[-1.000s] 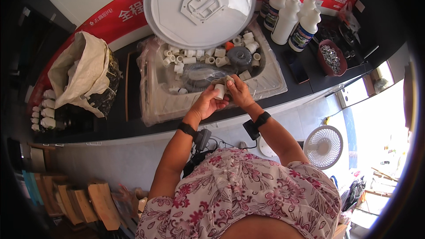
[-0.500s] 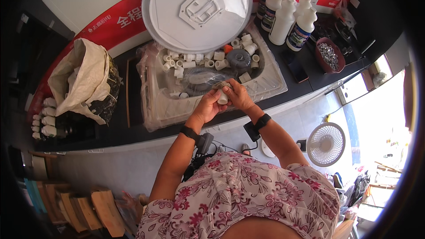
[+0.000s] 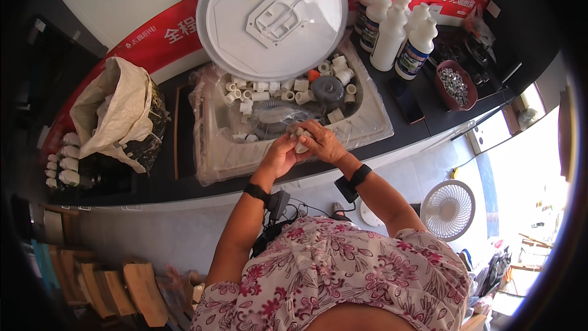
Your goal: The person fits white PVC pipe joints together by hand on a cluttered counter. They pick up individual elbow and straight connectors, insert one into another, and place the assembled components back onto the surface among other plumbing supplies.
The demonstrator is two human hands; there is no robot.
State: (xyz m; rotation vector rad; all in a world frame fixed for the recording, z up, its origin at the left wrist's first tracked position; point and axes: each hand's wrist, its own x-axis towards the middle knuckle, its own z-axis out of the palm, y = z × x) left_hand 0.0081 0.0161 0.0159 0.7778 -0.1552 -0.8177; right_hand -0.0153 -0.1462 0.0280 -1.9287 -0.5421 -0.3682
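At the near edge of a plastic-wrapped sink (image 3: 361, 130), my left hand (image 3: 280, 157) is closed around a white plastic pipe fitting (image 3: 301, 147). My right hand (image 3: 326, 142) is closed over the same fitting from the other side, its thumb across the top. A small greyish, rough-looking bit (image 3: 299, 132) shows at the fitting's far end between the fingers; I cannot tell what it is. Inside the sink basin lie several loose white pipe fittings (image 3: 301, 97), a coiled grey hose (image 3: 327, 91) and a ribbed grey hose (image 3: 269, 117).
A large round white plastic-wrapped panel (image 3: 236, 30) leans behind the sink. White bottles (image 3: 388, 40), a phone (image 3: 405, 101) and a red bowl of small metal parts (image 3: 454, 89) stand right. An open woven sack (image 3: 116, 116) sits left. A fan (image 3: 448, 209) stands on the floor.
Both hands have shifted slightly left and nearer to me with the fitting. The right hand now covers more of it, so less of its white body shows.
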